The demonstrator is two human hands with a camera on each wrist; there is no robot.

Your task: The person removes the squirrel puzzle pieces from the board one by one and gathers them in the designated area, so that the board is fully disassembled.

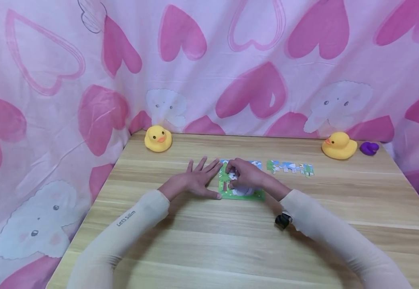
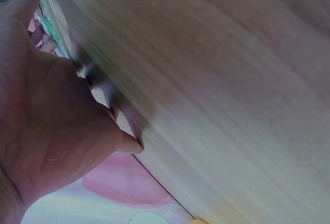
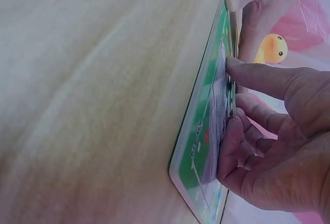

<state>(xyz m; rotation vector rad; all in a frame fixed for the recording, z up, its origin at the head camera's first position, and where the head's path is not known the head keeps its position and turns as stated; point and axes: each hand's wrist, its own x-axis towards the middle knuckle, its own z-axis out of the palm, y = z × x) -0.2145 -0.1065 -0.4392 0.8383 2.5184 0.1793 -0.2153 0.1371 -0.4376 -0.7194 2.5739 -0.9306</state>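
Observation:
A jigsaw puzzle board (image 1: 245, 197) with a green border and an animal picture lies flat on the table. My left hand (image 1: 199, 180) is spread palm down at its left side, the thumb tip at the lower left corner and the fingertips along the left edge. Over the board my right hand (image 1: 247, 174) curls its fingers, holding a small puzzle piece between thumb and index finger right at the picture surface; the hand covers most of that piece. Several loose puzzle pieces (image 1: 289, 167) lie in a row right of the board.
A yellow rubber duck (image 1: 158, 139) stands at the back left of the wooden table (image 1: 209, 249). Another yellow duck (image 1: 339, 146) and a small purple duck (image 1: 369, 148) stand at the back right. A pink heart-patterned curtain (image 1: 209, 80) hangs behind.

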